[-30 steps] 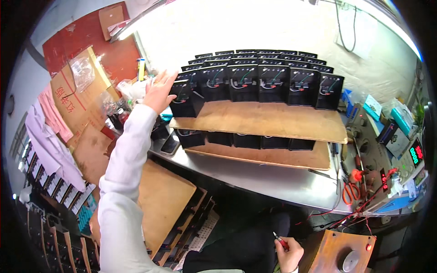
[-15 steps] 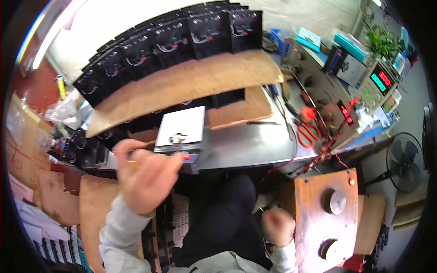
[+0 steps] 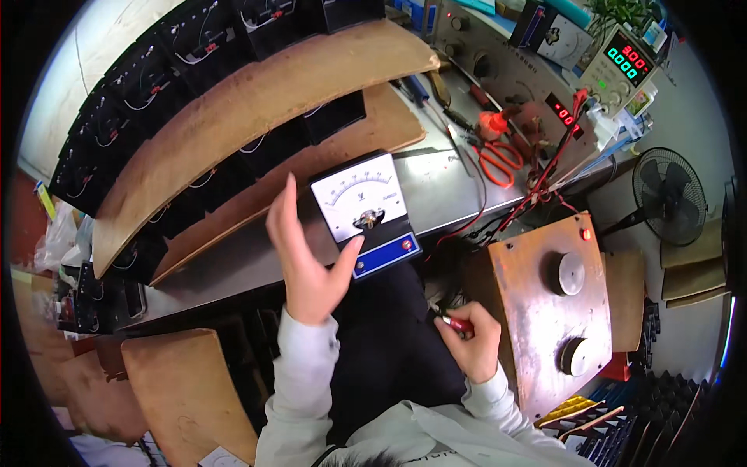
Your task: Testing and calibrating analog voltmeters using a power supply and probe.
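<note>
Near the bench's front edge is a square analog meter (image 3: 354, 187) with a white dial, an exposed mechanism and a blue lower strip, tilted slightly. My left hand (image 3: 307, 265) is at its left side, fingers stretched apart, the thumb tip against or just over its lower left part; whether it bears any weight I cannot tell. My right hand (image 3: 475, 346), lower right beside a wooden box, is closed on a small red-handled tool (image 3: 455, 323), whose tip is hard to make out.
Curved boards (image 3: 264, 93) carry rows of black housings (image 3: 148, 93) with wires. On the metal bench (image 3: 210, 276) lie orange-handled scissors (image 3: 498, 163), tools and cables. Instruments with red displays (image 3: 626, 54) stand at right. A wooden box (image 3: 537, 311) with two metal discs and a fan (image 3: 669, 194) are beside me.
My left hand has come down from the black housings toward the middle with a meter, its fingers now spread. The view has swung downward and right. My right hand still holds the red-handled tool.
</note>
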Demonstrator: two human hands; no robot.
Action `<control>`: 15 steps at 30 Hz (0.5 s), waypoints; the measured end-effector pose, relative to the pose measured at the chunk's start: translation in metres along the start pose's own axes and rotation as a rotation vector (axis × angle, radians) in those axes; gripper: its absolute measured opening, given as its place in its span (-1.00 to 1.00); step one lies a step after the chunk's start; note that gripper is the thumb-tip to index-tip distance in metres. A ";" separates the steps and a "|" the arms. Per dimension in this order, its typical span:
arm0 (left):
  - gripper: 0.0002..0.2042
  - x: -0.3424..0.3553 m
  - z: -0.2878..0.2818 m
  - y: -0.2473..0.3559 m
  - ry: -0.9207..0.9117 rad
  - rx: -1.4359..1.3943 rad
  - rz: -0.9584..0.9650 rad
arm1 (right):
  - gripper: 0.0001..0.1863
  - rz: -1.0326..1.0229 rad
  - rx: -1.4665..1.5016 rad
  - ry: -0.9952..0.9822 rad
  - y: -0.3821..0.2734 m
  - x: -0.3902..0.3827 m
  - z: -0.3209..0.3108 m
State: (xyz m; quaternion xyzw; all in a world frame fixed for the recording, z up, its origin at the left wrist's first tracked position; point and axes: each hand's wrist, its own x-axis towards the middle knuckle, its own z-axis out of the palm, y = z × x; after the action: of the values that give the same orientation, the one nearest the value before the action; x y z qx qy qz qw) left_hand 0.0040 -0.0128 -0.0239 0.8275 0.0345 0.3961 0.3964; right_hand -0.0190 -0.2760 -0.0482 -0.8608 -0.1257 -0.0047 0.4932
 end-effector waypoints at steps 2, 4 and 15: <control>0.10 0.018 -0.006 -0.024 -0.236 -0.377 -0.175 | -0.77 -0.121 0.122 0.011 -0.019 0.017 0.016; 0.09 0.024 -0.007 -0.030 -0.336 -0.333 -0.168 | -0.77 -0.268 0.202 0.018 -0.033 0.033 0.031; 0.16 0.020 -0.014 -0.030 -0.488 -0.191 -0.226 | -0.75 -0.323 0.100 0.044 -0.063 0.050 0.066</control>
State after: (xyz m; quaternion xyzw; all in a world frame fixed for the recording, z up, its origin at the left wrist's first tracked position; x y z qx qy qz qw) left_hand 0.0161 0.0243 -0.0268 0.8482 -0.0075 0.1399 0.5109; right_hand 0.0074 -0.1790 -0.0225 -0.8036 -0.2515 -0.0964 0.5307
